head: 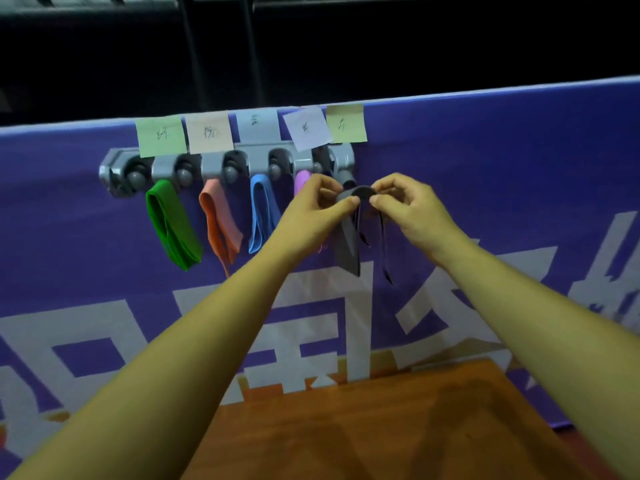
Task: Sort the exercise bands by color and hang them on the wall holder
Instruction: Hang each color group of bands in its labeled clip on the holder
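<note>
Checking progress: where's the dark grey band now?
Head view, centre-right: left hand and right hand pinch the dark grey band by the wall holder's rightmost hook, beside the purple band.

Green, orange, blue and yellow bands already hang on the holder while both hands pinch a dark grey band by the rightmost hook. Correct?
One colour is wrong: in the head view the fourth hung band is purple, not yellow. The rest stands.

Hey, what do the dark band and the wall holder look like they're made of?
The dark band looks like a thin, matte, rubbery sheet, probably latex; it folds and droops limply below its pinched top. The holder looks like grey, slightly glossy moulded plastic, judging by its rounded shapes, though painted metal can't be ruled out.
</note>
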A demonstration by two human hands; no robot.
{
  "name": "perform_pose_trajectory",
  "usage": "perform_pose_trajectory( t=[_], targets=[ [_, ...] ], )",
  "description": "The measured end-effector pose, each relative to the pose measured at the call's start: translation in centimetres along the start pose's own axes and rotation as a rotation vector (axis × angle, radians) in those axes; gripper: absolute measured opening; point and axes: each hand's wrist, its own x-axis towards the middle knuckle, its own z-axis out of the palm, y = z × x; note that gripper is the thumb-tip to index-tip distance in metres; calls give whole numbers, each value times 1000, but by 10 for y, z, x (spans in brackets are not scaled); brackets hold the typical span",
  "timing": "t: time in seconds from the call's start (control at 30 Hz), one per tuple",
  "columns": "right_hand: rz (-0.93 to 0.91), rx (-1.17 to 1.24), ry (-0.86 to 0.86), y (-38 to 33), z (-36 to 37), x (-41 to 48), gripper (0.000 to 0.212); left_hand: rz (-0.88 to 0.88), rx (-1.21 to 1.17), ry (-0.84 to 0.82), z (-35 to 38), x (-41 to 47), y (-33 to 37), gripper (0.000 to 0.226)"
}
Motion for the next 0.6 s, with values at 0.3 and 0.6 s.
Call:
perform_pose_trajectory(
  t=[0.3,0.6],
  targets=[
    [-29,127,96,-1,-11,54,10,94,512,7,-3,53,29,39],
    [44,20,90,31,8,85,2,69,962,8,-3,85,2,31]
  ],
)
